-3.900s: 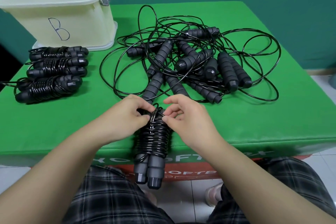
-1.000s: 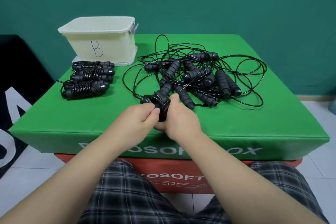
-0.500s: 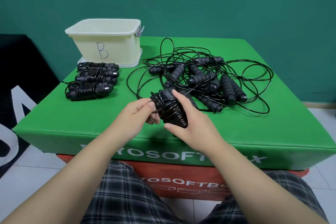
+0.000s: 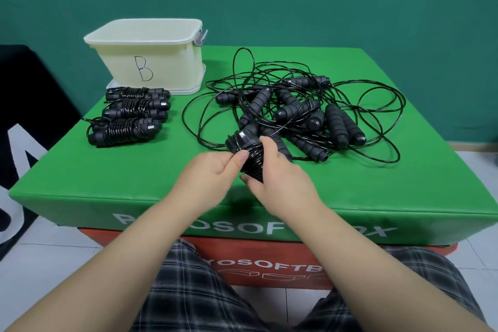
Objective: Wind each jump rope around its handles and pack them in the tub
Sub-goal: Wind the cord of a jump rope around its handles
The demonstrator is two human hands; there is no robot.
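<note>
Black jump rope bundle [image 4: 249,153], springy cord wound on stiff handles, is gripped above the green table [image 4: 350,188] by the left hand [image 4: 213,172] and right hand [image 4: 272,172], best clasped across the coils.

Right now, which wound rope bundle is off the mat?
The bundle gripped by both hands, left and right. The other three lie beside the tub.

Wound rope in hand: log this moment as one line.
stage: finishing wrap | left hand: pinches wound rope | right hand: holds it | wound bundles: beside tub | loose ropes: tangled
</note>
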